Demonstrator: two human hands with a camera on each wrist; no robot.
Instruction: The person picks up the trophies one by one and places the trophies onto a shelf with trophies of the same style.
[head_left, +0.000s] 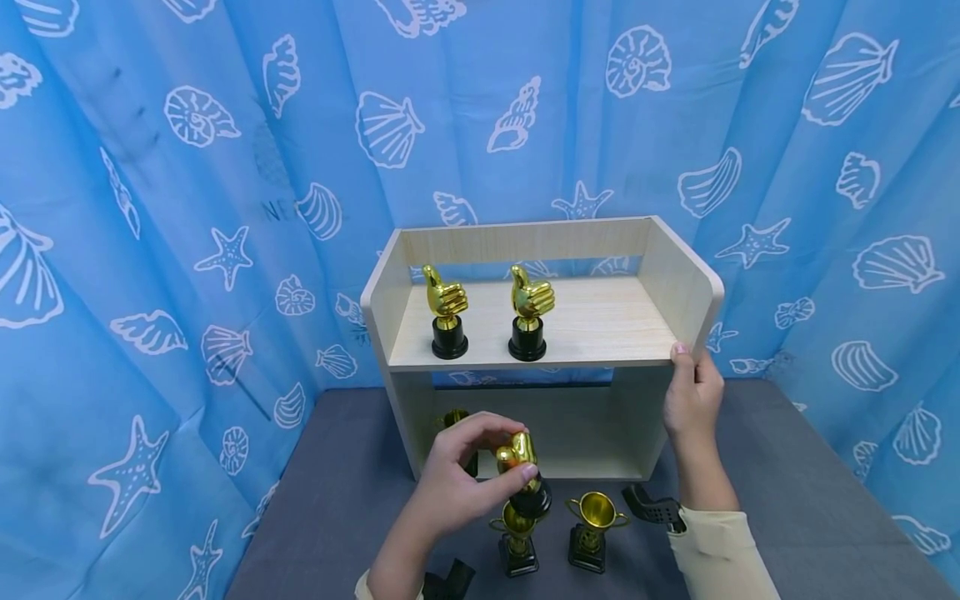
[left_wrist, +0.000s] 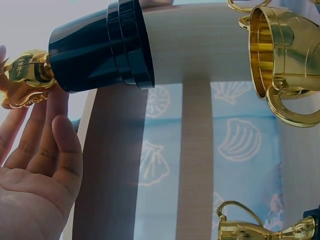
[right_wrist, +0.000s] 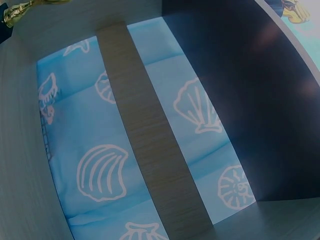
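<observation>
My left hand [head_left: 453, 487] holds a gold thumbs-up trophy [head_left: 517, 454] by its golden part, fingers and thumb on either side. Its black round base [left_wrist: 95, 50] points toward the left wrist camera. The trophy is raised in front of the lower compartment of a pale wooden shelf unit [head_left: 600, 312]. At the unit's right front, my right hand [head_left: 693, 400] grips the edge of the upper board, thumb on top. Two similar thumbs-up trophies, the left one [head_left: 448, 312] and the right one [head_left: 529, 312], stand upright on the upper board.
Two gold cup trophies, one [head_left: 517, 542] partly behind the held trophy and another [head_left: 592, 529] to its right, stand on the grey table [head_left: 300, 517]. A further gold cup [head_left: 454, 417] in the lower compartment is mostly hidden by my left hand. A blue shell-patterned curtain [head_left: 480, 92] hangs behind.
</observation>
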